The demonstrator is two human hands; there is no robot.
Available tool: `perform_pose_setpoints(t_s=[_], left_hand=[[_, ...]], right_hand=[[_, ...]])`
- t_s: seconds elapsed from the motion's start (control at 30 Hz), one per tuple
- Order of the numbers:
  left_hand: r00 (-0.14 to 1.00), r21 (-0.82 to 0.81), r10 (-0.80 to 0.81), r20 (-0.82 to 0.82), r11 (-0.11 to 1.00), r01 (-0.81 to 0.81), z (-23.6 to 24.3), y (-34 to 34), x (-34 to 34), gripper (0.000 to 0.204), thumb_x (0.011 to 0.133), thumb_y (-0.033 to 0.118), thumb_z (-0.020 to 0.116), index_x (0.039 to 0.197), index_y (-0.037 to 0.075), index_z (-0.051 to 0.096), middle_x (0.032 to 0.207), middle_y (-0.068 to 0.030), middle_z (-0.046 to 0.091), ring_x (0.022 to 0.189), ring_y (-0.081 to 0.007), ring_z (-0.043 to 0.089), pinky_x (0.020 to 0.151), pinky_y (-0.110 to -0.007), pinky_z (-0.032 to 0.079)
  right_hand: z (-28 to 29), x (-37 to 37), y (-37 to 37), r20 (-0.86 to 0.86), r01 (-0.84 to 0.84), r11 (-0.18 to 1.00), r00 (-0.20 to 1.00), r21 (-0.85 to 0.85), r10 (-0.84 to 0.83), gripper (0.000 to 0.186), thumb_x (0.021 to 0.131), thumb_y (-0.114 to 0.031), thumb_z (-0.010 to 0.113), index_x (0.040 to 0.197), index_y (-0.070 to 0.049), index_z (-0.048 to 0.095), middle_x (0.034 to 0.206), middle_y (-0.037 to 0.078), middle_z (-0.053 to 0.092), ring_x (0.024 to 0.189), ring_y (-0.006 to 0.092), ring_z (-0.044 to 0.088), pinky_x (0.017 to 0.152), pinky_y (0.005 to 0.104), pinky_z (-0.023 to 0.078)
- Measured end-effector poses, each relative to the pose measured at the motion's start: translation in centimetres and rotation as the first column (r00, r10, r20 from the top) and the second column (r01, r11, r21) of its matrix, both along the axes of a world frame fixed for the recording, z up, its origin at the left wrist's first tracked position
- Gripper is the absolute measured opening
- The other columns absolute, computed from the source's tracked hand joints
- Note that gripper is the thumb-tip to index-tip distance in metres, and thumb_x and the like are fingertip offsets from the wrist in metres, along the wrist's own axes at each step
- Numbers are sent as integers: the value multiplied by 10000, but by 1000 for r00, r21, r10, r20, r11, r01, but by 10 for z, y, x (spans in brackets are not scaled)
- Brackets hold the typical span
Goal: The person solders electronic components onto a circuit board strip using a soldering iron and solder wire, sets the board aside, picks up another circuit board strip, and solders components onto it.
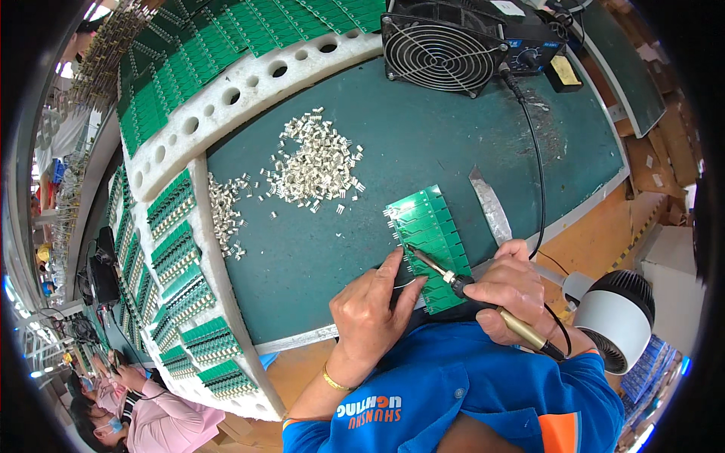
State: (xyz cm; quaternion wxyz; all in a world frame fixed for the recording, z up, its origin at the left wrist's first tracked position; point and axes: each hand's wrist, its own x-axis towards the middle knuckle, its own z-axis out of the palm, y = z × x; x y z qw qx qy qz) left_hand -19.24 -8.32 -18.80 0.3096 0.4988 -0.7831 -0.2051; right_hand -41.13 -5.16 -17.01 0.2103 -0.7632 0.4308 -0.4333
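Blue shirt, green board beside left hand

A hand could pass over the table between the heap of connectors and the green board. A fan bars the far right, foam racks the left and far left. Right of the board lie a blade, then a cable. The left hand, right hand and soldering iron crowd the board's near half.

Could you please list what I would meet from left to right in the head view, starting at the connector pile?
Connector pile, green circuit board, right hand, white cylindrical device with black ribbed end.
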Motion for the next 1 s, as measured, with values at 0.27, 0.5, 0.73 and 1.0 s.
perform_pose_setpoints(t_s=[0.27,0.5,0.73,1.0], left_hand=[[1000,-3,-6,-10,1000,6,-3,0,1,455,746,218,830,1116,4,675,672,-86,637,547,-211,613,499,-330,487],[999,6,12,-33,1000,-11,0,0,0,441,729,182,845,1100,4,688,676,-119,645,518,-211,606,501,-316,478],[999,-2,4,-50,1000,-4,0,-1,-1,443,729,188,847,1099,3,689,644,-105,619,488,-195,563,482,-312,455],[997,-26,22,-68,999,-23,-1,-1,1,443,729,194,846,1095,1,689,675,-109,641,494,-198,563,488,-314,460]], right_hand=[[9,2,1,-107,-30,1000,994,4,30,247,874,-313,715,984,-94,681,731,2,648,642,181,603,733,386,401],[13,-4,0,-145,-17,1000,989,-13,15,213,872,-284,710,980,-103,679,738,-1,651,636,181,598,749,394,400],[18,-15,-10,-9,-18,1000,1000,15,18,179,858,-225,699,965,-85,663,708,26,635,595,190,566,723,401,398],[35,-21,-41,34,-112,984,994,141,108,259,672,-42,783,901,-81,667,724,41,648,616,208,586,721,371,401]])
